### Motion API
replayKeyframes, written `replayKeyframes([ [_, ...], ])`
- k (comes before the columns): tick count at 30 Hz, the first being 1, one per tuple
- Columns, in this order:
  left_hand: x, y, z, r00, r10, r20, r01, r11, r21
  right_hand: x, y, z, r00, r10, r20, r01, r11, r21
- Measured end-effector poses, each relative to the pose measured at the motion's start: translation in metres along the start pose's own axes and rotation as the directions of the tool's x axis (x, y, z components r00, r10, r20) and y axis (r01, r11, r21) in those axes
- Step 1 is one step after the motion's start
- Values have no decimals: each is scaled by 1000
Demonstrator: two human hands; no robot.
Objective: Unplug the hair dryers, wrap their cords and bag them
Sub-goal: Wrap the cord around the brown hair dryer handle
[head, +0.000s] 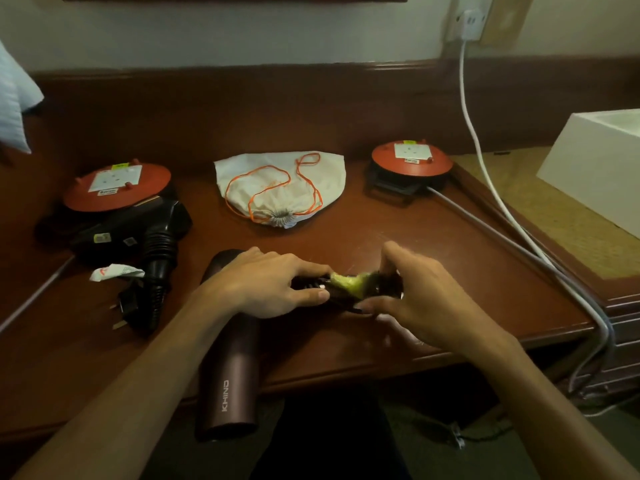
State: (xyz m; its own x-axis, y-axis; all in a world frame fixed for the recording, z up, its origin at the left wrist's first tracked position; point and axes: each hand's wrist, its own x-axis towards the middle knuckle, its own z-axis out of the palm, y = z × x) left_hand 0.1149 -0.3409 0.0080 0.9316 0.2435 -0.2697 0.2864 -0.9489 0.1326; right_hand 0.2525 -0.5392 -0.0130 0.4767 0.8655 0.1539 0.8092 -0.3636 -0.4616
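The brown hair dryer (227, 368) lies on the desk (398, 237), in front of the white bag (280, 188), its end poking over the desk edge. The left hand (266, 289) pins its dark cord bundle (346, 292) down so it stays put. The right hand (415, 292) pinches a blurry yellow-green band, maybe to tie the cord. The black hair dryer (159, 237) rests left of the bag, unplugged. The bag is shut, probably waiting for both.

Two hair dryers (227, 358) (138, 230), two cord reels (117, 187) (412, 161), one drawstring bag (280, 185).
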Motion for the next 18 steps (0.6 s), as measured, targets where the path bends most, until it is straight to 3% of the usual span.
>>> replayKeyframes([
  [3,3,-3,-3,999,-28,-19,27,998,-58,3,3,26,925,-241,-293,174,956,-237],
  [7,7,-12,-8,998,-50,32,54,987,-153,-5,11,63,874,-169,-455,174,984,-33],
  [11,13,-25,-12,997,-27,65,44,961,-272,-14,12,68,900,-106,-423,165,981,106],
  [15,17,-26,-14,995,12,97,22,941,-339,1,14,58,939,-106,-327,119,993,21],
  [18,20,-26,-11,996,10,89,20,945,-326,10,18,46,948,-92,-304,119,990,72],
])
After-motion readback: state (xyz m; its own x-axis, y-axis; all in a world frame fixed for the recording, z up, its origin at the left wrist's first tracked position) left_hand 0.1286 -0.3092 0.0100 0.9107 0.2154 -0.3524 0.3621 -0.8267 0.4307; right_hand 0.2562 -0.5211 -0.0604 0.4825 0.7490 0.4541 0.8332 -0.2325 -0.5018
